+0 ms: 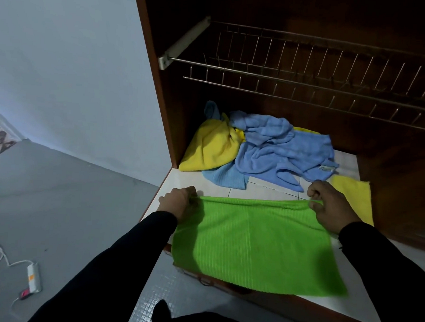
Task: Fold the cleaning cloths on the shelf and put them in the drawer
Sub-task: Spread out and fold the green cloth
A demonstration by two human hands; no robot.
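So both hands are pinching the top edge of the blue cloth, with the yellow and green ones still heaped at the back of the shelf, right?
Not quite: the colours are swapped. The head view shows the left hand and right hand pinching the top edge of the green cloth. The heap at the back of the shelf is yellow cloth and blue cloth.

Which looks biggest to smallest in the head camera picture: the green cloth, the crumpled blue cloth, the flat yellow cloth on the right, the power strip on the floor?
1. green cloth, though it is nearest the camera
2. crumpled blue cloth
3. flat yellow cloth, partly hidden by the right hand
4. power strip
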